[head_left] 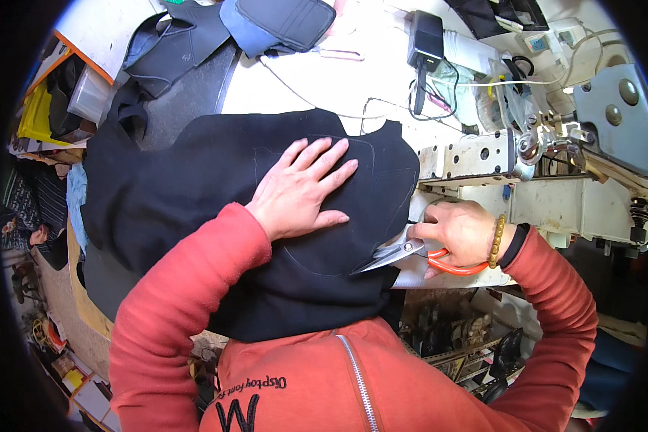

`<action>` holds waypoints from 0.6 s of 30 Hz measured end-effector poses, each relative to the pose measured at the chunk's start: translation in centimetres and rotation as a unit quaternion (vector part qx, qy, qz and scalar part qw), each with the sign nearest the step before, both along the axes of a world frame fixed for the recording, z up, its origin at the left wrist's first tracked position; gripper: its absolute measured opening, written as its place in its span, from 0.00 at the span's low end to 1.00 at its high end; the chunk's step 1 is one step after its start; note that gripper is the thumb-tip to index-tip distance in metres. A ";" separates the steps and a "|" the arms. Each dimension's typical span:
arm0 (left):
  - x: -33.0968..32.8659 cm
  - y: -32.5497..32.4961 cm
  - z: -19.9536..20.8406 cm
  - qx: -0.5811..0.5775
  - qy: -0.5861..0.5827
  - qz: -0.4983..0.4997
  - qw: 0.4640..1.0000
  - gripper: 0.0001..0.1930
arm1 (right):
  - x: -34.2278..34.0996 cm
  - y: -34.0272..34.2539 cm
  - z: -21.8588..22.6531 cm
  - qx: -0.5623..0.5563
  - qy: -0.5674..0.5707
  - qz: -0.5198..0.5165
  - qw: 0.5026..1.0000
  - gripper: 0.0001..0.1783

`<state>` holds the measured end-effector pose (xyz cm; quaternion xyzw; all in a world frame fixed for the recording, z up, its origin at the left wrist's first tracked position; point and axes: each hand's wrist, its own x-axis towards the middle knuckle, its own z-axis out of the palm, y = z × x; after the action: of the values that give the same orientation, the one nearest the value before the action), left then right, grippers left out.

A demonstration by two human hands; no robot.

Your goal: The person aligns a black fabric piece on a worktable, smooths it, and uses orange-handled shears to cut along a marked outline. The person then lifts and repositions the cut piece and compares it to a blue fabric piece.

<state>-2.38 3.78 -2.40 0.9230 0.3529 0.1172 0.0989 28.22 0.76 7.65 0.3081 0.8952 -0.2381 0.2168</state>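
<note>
A large sheet of black fabric (pixel 187 187) lies over the white table, its near part hanging toward my body. Thin pale chalk lines mark curved outlines on it. Flat on the cloth, with fingers spread, rests my left hand (pixel 300 189). My right hand (pixel 459 232) grips scissors (pixel 410 247) by their orange-red handles at the fabric's right side. The blades point left and lie partly apart at the edge of the cloth, close to a chalk line. Some of the right fingers are hidden behind the handles.
A sewing machine (pixel 619 108) stands at the right, its pale arm reaching beside the fabric. Behind the cloth are a black power adapter (pixel 425 39) with a cord, a thin tool (pixel 338 55) and dark fabric pieces (pixel 176 47). Another person's hand (pixel 39 235) shows at far left.
</note>
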 end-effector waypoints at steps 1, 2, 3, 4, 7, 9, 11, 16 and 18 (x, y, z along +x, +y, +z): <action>0.1 0.1 -0.1 -0.014 -0.006 -0.001 1.000 0.43 | -0.2 0.1 0.0 0.002 0.003 0.003 1.000 0.34; 0.1 0.1 -0.1 -0.008 0.001 0.000 1.000 0.43 | -0.3 0.2 -0.1 -0.003 -0.005 0.003 1.000 0.34; 0.2 0.1 -0.1 -0.007 0.005 0.000 1.000 0.42 | -0.5 0.4 0.0 -0.007 -0.013 0.009 1.000 0.33; 0.2 0.1 -0.1 -0.002 0.003 -0.001 1.000 0.42 | -0.7 0.5 0.1 -0.006 -0.006 0.015 1.000 0.33; 0.3 0.2 -0.1 -0.002 0.012 -0.002 1.000 0.42 | -1.3 0.8 0.8 -0.016 -0.043 0.022 0.999 0.32; 0.2 0.3 -0.1 0.000 0.012 -0.003 1.000 0.42 | -1.7 0.9 1.3 -0.017 -0.074 0.025 0.997 0.30; 0.2 0.3 -0.2 -0.001 0.013 -0.004 1.000 0.43 | -1.9 1.1 1.8 -0.019 -0.086 0.030 0.996 0.28; 0.2 0.3 -0.5 0.007 0.011 -0.004 1.000 0.45 | -2.2 1.4 2.4 -0.025 -0.099 0.047 0.994 0.23; 0.2 0.3 -0.7 0.010 0.003 -0.003 1.000 0.46 | -2.2 1.6 2.6 -0.030 -0.083 0.061 0.994 0.20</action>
<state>-2.21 4.09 -3.09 0.9255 0.3488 0.1176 0.0890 26.04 2.40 10.24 0.2647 0.8836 -0.2252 0.3138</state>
